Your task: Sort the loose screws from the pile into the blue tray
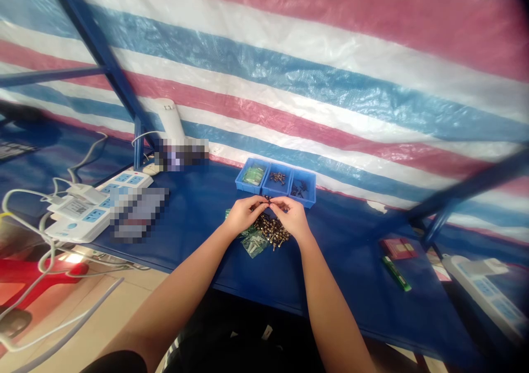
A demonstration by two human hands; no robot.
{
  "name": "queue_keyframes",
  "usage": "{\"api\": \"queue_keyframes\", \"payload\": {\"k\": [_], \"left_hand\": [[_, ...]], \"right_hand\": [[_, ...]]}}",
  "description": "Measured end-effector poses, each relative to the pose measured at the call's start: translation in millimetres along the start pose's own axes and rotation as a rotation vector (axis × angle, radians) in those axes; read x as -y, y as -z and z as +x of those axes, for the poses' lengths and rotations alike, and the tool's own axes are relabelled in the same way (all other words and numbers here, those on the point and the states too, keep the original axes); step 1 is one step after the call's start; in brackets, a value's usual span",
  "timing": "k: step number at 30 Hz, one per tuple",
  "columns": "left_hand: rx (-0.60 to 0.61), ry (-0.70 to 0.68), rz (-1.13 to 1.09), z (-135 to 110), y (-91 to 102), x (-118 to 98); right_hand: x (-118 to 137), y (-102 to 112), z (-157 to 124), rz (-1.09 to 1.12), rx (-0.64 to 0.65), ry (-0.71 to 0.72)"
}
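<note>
My left hand [242, 214] and my right hand [291, 216] meet fingertip to fingertip over the table. Both are closed in a pinch around a small dark part [268, 199], mostly hidden by the fingers. Just below them lies a heap of small brass-and-black metal fittings [275, 231]. Against its left side rest greenish clear packets [253, 244] with thin silvery pieces inside. Beyond my fingers stand three joined blue bins [290, 181]. The left one holds similar packets [253, 174], the middle one brass-coloured pieces [277, 178], and the right one dark pieces [298, 188].
On the blue table [330, 263], a white power strip [76, 228] with tangled cables and a blurred-out object [140, 216] lie left. A red box [398, 248] and green narrow pack [395, 274] lie right. Blue metal posts [105, 59] and a striped sheet [289, 86] stand behind.
</note>
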State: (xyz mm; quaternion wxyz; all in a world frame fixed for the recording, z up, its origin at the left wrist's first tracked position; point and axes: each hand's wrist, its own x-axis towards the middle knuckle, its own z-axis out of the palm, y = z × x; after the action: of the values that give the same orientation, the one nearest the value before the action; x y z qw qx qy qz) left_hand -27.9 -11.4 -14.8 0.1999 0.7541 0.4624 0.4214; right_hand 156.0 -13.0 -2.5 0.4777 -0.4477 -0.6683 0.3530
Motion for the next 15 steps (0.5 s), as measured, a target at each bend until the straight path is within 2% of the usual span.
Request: {"api": "queue_keyframes", "payload": {"k": [5,15], "left_hand": [[0.057,-0.021,0.004,-0.3,4.3,-3.8],[0.020,0.047,0.017,-0.6,0.6,-1.3]], "right_hand": [[0.3,-2.2,-0.9,0.013,0.033,0.011],[2.9,-2.8,-1.2,0.000,0.009,-0.005]]}}
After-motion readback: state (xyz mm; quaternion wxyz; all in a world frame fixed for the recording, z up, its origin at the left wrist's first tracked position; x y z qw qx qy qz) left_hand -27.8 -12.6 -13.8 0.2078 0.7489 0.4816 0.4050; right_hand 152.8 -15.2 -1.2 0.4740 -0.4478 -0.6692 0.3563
